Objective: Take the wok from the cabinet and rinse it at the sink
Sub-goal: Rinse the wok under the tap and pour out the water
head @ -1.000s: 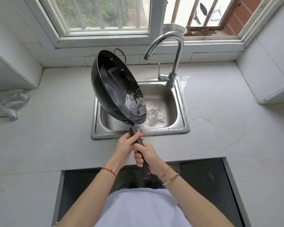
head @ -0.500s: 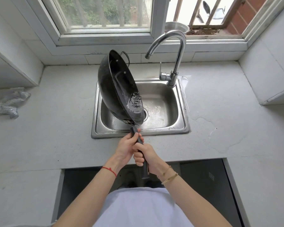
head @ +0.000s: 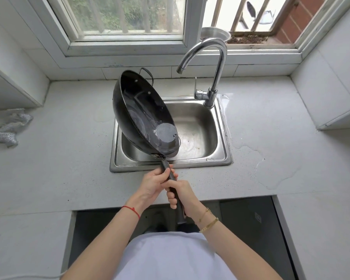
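The pale stone tabletop (head: 59, 162) runs wide around me, with a wet patch on its right side, and the steel sink (head: 220, 158) is set into it straight ahead. Over the basin I hold the wok (head: 141, 116), tipped steeply on its edge, its open face turned right toward the tap (head: 212, 57) and its lowest rim hanging over the basin. A small pool of water has gathered in the low part of the bowl near the handle (head: 175, 190). No water seems to be running from the spout.

As I judge it, I am pouring out the rinse water. To do that well I should keep the low rim inside the line of the sink so the water falls into the basin and not onto the tabletop, tip slowly so it runs off in one stream, and keep the wok's far edge off the spout.

My left hand (head: 152, 183) is closed around the handle just behind the bowl, thumb on top. My right hand (head: 181, 194) is clamped on the same handle lower down, just behind the left, fingers wrapped fully round. Neither hand touches the bowl itself.
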Available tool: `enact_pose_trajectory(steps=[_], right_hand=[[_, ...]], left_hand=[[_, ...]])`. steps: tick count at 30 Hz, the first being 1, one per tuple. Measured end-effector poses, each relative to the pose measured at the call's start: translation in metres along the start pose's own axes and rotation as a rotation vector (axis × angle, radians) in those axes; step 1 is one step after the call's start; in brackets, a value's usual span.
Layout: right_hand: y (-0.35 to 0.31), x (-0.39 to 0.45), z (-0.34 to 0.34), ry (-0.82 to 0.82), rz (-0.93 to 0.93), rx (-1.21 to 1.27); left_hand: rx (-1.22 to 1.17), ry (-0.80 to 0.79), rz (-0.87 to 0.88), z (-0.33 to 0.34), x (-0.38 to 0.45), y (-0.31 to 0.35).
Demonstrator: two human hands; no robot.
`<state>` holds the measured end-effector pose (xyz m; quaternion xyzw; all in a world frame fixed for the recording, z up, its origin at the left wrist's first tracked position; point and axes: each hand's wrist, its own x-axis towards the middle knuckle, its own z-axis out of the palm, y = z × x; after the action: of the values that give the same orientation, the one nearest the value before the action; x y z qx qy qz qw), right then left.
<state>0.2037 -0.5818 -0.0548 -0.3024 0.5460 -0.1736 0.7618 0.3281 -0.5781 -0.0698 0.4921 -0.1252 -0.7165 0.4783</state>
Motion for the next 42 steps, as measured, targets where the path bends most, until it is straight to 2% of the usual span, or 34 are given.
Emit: enact_pose_trajectory(steps=[3,8,10,13,16,29,42], right_hand=[[0.003,-0.002,0.005,0.118,-0.085,-0.219],[0.010,-0.006,0.013,0.459,-0.269,-0.824],[0.014,-0.005,0.014,0.515,-0.317,-0.891],[0.019,-0.004,0.013,0.498,-0.337,-0.850],[0.022,-0.003,0.009,0.425,-0.347,-0.682],[0.018,-0.007,0.001,0.159,-0.235,-0.318],[0.004,-0.016,0.010,0.079,-0.305,-0.292]], left_hand=[[0.028,0.037,0.009,-0.002,0.001,0.000],[0.103,0.075,0.032,0.004,0.002,0.004],[0.134,0.097,0.047,0.008,0.001,0.005],[0.182,0.136,0.060,0.010,-0.001,0.002],[0.195,0.152,0.070,0.010,-0.002,-0.002],[0.430,0.270,0.174,0.010,-0.007,-0.005],[0.466,0.338,0.295,0.013,-0.020,0.011]])
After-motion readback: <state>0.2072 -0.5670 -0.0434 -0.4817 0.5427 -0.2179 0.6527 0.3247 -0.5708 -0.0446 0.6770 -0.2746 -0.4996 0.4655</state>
